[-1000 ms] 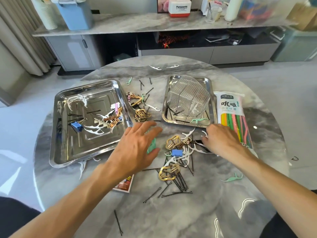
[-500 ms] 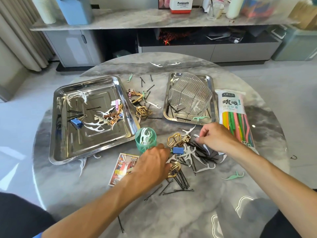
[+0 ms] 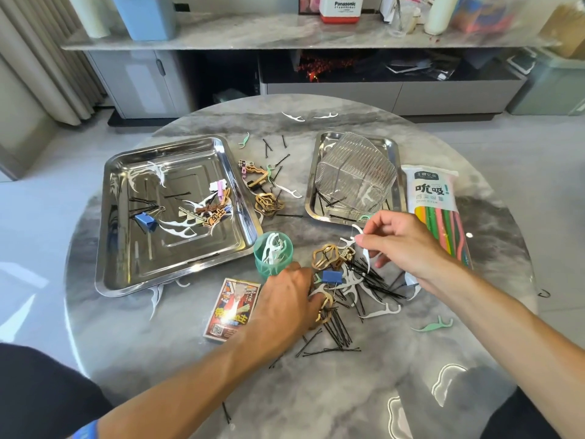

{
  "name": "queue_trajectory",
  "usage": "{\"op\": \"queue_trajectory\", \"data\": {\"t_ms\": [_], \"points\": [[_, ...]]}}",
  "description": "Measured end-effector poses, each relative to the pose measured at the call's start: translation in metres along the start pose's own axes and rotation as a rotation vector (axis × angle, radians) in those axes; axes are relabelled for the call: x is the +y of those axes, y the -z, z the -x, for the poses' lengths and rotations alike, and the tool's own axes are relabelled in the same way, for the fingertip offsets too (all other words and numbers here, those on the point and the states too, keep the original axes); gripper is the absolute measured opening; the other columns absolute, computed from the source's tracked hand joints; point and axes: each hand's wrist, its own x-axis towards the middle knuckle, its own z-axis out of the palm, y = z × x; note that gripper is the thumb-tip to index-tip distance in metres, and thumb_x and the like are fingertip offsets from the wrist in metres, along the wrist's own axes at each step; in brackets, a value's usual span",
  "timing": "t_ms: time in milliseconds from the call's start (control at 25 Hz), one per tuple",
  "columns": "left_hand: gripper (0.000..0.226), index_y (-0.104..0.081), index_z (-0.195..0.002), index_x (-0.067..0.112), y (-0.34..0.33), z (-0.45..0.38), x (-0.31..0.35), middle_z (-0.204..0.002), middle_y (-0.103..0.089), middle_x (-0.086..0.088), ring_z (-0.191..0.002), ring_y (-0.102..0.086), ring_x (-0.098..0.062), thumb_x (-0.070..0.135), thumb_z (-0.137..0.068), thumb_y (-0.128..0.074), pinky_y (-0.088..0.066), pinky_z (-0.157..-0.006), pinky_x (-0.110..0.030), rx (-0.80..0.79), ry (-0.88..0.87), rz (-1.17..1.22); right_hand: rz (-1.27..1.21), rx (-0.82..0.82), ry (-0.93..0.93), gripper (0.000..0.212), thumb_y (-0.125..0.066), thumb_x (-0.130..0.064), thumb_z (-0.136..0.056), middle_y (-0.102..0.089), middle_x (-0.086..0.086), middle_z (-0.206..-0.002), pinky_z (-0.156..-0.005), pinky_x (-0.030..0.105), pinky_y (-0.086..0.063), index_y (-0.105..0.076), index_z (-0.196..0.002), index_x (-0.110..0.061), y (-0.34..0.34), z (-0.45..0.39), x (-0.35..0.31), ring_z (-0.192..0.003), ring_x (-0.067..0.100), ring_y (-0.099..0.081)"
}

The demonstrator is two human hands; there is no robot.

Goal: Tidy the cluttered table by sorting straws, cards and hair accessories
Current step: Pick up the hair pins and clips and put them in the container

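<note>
A round marble tabletop (image 3: 316,391) seen from above, cluttered with small items. Toward the left edge sits a large steel tray (image 3: 126,248) holding floss picks, hairpins and a blue clip. Just beside its near right corner stands a green cup (image 3: 269,267) of white floss picks, with a card pack (image 3: 230,310) lying flat in front of it.

The left hand (image 3: 286,301) reaches into the central pile of black hairpins (image 3: 342,324), fingers curled down at a gold hair clip (image 3: 326,307); whether it has a grip cannot be told. The cup is touching or just beside this hand's knuckles, so a sideways sweep could likely tip it and spill the picks.

The right hand (image 3: 406,245) pinches a white floss pick (image 3: 364,248) above the pile; tangled pins could snag and drag along.

Farther right, a small steel tray (image 3: 392,160) carries a clear ridged box (image 3: 354,175), and a straw packet (image 3: 433,204) lies near the right edge, where a nudge might push it off. Open room lies along the near edge, with only stray pins.
</note>
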Motion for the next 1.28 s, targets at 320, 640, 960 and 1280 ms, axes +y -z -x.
{"op": "queue_trajectory", "data": {"t_ms": [320,640,960,1280], "points": [[0.011,-0.071,-0.093,0.014,0.005,-0.005,0.0,-0.087,-0.071,-0.002,-0.073,-0.068,-0.021,0.013,-0.086,-0.063,-0.059,-0.071,-0.034,-0.087,0.063,0.051,-0.383,0.002,0.258,0.028,-0.074,0.004,-0.081,-0.072,0.009,-0.086,-0.063,0.032,-0.059,-0.066,-0.102,-0.015,-0.047,0.014,-0.028,-0.073,0.026,-0.073],[0.008,-0.052,-0.074,0.018,0.003,0.006,0.002,-0.076,-0.061,0.0,-0.062,-0.053,-0.021,0.017,-0.08,-0.058,-0.042,-0.058,-0.027,-0.049,0.081,0.084,-0.06,0.068,0.401,0.015,-0.076,-0.003,-0.079,-0.069,-0.001,-0.076,-0.066,0.026,-0.054,-0.065,-0.079,-0.014,-0.105,0.004,-0.044,-0.068,0.012,-0.064],[0.015,-0.07,-0.095,0.024,0.048,-0.003,-0.005,-0.07,-0.061,0.017,-0.062,-0.061,-0.002,0.015,-0.083,-0.07,-0.043,-0.056,-0.005,-0.038,0.042,0.306,0.162,0.023,0.283,0.021,-0.067,-0.006,-0.082,-0.07,-0.012,-0.088,-0.063,0.016,-0.052,-0.071,-0.092,-0.024,-0.066,0.001,-0.046,-0.069,0.001,-0.062],[0.011,-0.078,-0.087,0.012,0.087,-0.026,-0.044,-0.069,-0.07,0.011,-0.059,-0.064,0.004,0.018,-0.091,-0.069,-0.054,-0.058,-0.015,0.327,0.18,0.424,0.131,0.004,0.19,0.015,-0.071,-0.011,-0.086,-0.07,-0.012,-0.076,-0.061,0.017,-0.046,-0.072,-0.084,-0.026,-0.022,0.013,-0.028,-0.063,-0.003,-0.06]]}}
